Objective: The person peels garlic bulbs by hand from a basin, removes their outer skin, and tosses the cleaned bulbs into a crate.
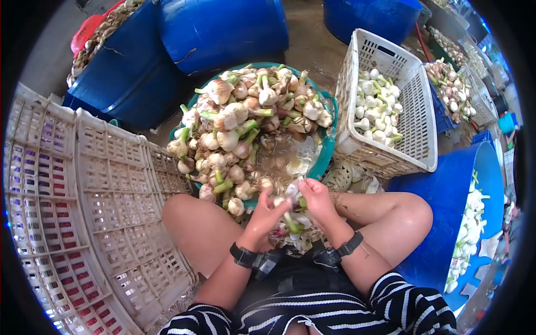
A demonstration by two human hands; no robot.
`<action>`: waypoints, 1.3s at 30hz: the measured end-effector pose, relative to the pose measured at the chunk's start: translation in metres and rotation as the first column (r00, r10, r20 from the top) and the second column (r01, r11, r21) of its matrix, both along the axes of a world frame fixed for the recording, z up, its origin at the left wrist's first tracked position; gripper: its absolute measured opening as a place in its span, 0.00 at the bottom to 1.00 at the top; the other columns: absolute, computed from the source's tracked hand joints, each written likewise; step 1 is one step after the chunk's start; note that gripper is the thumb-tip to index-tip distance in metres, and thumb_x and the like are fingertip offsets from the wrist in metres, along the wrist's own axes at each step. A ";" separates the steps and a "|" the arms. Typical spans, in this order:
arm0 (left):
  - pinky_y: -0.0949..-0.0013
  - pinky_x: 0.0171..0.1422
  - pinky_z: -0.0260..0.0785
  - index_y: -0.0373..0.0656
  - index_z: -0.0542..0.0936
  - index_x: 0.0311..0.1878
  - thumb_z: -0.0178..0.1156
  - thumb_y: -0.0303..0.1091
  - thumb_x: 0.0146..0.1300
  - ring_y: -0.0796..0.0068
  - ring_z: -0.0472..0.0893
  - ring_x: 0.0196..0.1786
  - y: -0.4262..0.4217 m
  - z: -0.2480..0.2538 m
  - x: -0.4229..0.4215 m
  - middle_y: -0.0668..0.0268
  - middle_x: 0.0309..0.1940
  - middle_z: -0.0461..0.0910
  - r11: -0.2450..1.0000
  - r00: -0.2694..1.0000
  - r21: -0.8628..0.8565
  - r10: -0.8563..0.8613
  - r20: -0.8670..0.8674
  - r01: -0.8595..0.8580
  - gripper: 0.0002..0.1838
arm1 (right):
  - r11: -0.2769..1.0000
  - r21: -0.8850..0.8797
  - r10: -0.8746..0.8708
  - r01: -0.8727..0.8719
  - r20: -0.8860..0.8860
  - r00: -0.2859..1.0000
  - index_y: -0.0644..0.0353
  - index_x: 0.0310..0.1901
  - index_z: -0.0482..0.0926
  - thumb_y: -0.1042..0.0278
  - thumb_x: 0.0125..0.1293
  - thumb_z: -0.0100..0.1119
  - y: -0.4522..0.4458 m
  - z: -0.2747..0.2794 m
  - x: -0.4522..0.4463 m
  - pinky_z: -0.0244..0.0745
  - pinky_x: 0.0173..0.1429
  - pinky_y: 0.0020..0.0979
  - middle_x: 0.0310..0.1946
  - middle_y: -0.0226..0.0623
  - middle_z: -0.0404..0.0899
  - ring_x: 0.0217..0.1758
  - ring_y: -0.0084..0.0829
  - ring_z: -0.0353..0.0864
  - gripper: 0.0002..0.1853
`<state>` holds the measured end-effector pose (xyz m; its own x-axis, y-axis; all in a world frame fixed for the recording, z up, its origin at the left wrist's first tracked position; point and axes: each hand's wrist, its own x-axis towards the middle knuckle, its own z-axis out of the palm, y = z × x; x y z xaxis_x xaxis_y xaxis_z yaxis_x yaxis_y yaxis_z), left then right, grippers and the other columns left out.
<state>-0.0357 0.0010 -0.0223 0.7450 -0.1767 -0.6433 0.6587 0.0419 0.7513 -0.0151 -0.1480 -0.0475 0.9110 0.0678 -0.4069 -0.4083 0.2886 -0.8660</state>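
Between my legs, my left hand (266,216) has its fingers curled round a garlic bulb (281,202) whose short green stem points down toward my lap. Close beside it, my right hand (318,202) pinches a pale, thin piece of garlic skin (294,190) at the bulb. Blur and fingers hide part of the bulb. In front of both hands is a round green tub (330,146), heaped with unpeeled garlic bulbs (229,120) on its left and far sides. Murky water and loose skins show in its near right part. Shed peelings (298,237) lie below my hands.
A white plastic crate (385,155) with clean white bulbs stands right of the tub. Upright crates (114,167) line my left side. Blue barrels (223,30) stand behind the tub; another blue container (421,195), holding peeled garlic, is by my right knee.
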 end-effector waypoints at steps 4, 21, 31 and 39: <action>0.76 0.40 0.70 0.43 0.54 0.65 0.58 0.24 0.55 0.73 0.77 0.43 -0.004 -0.018 -0.002 0.60 0.47 0.74 0.992 0.985 -0.115 0.062 0.160 -0.044 0.35 | 0.874 0.443 -0.120 0.198 -0.198 0.973 0.63 0.40 0.73 0.68 0.68 0.43 0.012 0.021 -0.002 0.70 0.41 0.25 0.34 0.30 0.76 0.32 0.22 0.74 0.10; 0.82 0.18 0.54 0.48 0.55 0.62 0.47 0.16 0.53 0.84 0.66 0.20 -0.014 0.017 0.002 0.67 0.34 0.70 0.996 0.940 -0.011 0.093 0.327 -0.094 0.32 | 0.389 -0.921 0.537 0.008 0.234 0.810 0.60 0.23 0.73 0.64 0.56 0.54 0.008 0.062 -0.023 0.72 0.31 0.39 0.23 0.43 0.75 0.29 0.42 0.77 0.10; 0.70 0.25 0.65 0.40 0.51 0.66 0.46 0.20 0.48 0.69 0.78 0.32 0.014 0.024 -0.004 0.55 0.38 0.77 0.907 0.890 -0.173 -0.313 0.332 0.384 0.37 | 0.710 -0.639 -0.026 0.297 0.398 0.917 0.63 0.24 0.76 0.70 0.55 0.50 -0.045 0.050 0.009 0.71 0.30 0.33 0.21 0.42 0.77 0.24 0.38 0.76 0.08; 0.59 0.50 0.68 0.36 0.64 0.59 0.53 0.26 0.47 0.48 0.75 0.48 0.027 0.039 0.005 0.44 0.42 0.75 0.634 0.757 0.766 -0.551 0.352 0.105 0.31 | 0.815 -0.558 0.125 0.153 0.429 0.895 0.63 0.37 0.75 0.58 0.61 0.49 -0.029 0.016 -0.016 0.74 0.33 0.33 0.31 0.43 0.78 0.29 0.36 0.79 0.14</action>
